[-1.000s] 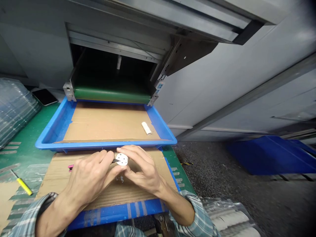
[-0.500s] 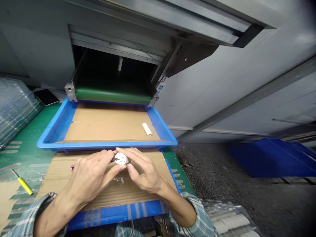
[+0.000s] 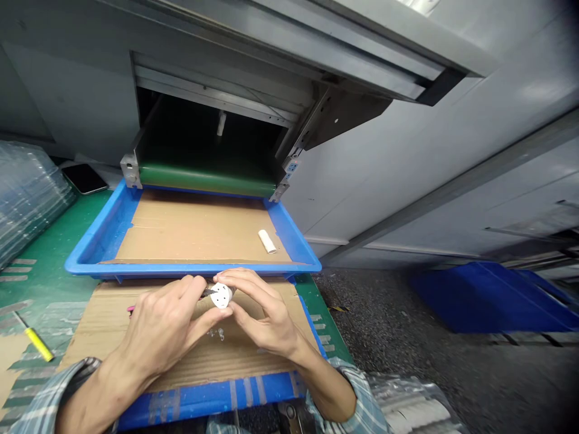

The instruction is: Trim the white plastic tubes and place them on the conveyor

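Pinches a small white round part point(image 3: 221, 296) just below frame centre in the curled fingertips of the right hand point(image 3: 265, 319), left hand point(image 3: 163, 328) clenched on a thin dark tool point(image 3: 209, 293) touching it, over cardboard point(image 3: 199, 361), just below the blue tray point(image 3: 90, 265) holding a white cylinder point(image 3: 267, 242).

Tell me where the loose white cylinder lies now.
In the head view, the white cylinder lies on the cardboard at the right end of the blue tray.

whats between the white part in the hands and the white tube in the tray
Head view: only the blue tray's near rim and a bare strip of its cardboard liner separate white part and white tube.
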`<state>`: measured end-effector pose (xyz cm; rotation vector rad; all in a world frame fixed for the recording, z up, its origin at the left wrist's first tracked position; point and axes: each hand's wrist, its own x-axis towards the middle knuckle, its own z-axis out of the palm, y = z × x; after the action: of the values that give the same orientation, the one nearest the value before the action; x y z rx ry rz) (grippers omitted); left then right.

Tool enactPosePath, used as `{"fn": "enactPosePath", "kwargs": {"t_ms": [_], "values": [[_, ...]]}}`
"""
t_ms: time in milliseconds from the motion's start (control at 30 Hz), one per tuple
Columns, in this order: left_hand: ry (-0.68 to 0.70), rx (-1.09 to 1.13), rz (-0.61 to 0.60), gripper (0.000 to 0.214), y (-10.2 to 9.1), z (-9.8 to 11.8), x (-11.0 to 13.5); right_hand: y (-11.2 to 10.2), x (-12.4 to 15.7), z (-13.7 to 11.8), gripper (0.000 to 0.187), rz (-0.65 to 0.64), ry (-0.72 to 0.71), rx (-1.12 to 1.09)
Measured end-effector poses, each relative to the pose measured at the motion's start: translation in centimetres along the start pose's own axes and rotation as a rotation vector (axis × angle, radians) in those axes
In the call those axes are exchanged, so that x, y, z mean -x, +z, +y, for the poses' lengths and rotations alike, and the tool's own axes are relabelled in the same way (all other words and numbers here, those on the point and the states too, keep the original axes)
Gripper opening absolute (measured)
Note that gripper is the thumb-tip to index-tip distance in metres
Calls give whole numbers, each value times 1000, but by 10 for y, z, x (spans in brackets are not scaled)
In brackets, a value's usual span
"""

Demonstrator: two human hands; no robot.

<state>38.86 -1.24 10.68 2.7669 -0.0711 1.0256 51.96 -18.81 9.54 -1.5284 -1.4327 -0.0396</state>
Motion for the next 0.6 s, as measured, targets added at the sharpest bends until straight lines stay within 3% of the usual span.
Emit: {"fn": "enactPosePath", "kwargs": {"t_ms": [600], "values": [[14,80,-54,46,-2,-4,0,-4,1,-2,47,-72,70,-119]]}}
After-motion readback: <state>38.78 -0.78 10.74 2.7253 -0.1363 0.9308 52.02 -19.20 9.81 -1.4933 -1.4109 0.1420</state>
